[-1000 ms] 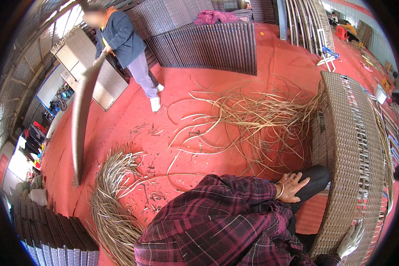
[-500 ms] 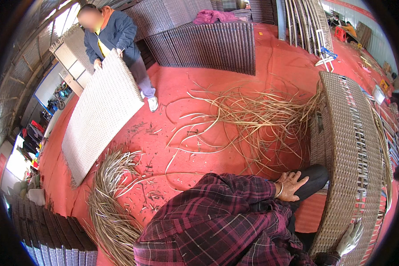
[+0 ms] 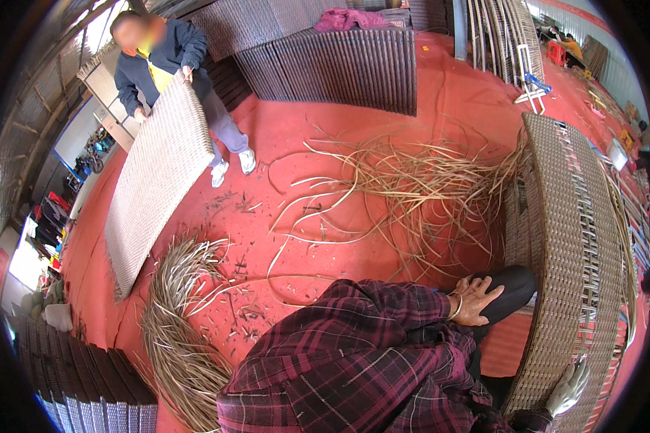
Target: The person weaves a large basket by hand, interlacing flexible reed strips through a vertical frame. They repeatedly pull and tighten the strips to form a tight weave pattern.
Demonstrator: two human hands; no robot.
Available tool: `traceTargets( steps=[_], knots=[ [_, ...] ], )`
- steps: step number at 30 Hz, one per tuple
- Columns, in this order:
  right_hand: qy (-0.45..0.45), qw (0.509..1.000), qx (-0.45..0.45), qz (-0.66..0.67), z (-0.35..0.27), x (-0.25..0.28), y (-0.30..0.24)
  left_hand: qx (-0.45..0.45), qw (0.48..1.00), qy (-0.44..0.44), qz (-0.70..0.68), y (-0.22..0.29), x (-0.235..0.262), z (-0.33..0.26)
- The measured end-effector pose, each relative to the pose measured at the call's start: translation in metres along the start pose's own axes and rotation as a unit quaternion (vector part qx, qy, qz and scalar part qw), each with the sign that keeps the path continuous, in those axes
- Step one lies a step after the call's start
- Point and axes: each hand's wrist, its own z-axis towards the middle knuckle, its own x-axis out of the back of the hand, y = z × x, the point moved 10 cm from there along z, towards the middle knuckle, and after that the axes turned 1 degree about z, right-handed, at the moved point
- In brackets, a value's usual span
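Observation:
My left hand (image 3: pixel 477 299), with a bangle at the wrist and a plaid sleeve, rests flat on my black-trousered knee (image 3: pixel 513 285), fingers apart, holding nothing. My right hand (image 3: pixel 569 387) wears a pale glove and lies against the lower edge of a tall woven wicker furniture frame (image 3: pixel 570 238) at the right, fingers loose with nothing gripped. Loose tan rattan strips (image 3: pixel 412 180) sprawl over the red floor ahead of me.
Another person (image 3: pixel 170 54) stands at the back left holding a large pale woven panel (image 3: pixel 155 180) tilted on the floor. A bundle of rattan strips (image 3: pixel 177 325) lies at the lower left beside stacked dark panels (image 3: pixel 87 382). More dark woven panels (image 3: pixel 339 65) lean at the back.
The other person has swung the pale woven panel from edge-on to face-on and moved closer behind it. My hands have stayed where they were.

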Motion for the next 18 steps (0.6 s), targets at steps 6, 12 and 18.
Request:
traceTargets(
  steps=[6,12,18],
  knots=[
    [0.002,1.0,0.002,-0.001,0.0,0.0016,-0.0039,-0.004,1.0,0.009,0.007,0.0,0.0004,0.001],
    [0.006,1.0,0.002,0.0,0.0001,0.0035,-0.0063,-0.002,1.0,-0.004,-0.002,-0.0009,-0.0013,0.0026],
    [0.009,1.0,0.0,-0.001,-0.0001,0.007,-0.0082,-0.003,1.0,0.002,0.002,-0.0007,-0.0021,0.0039]
  ],
)
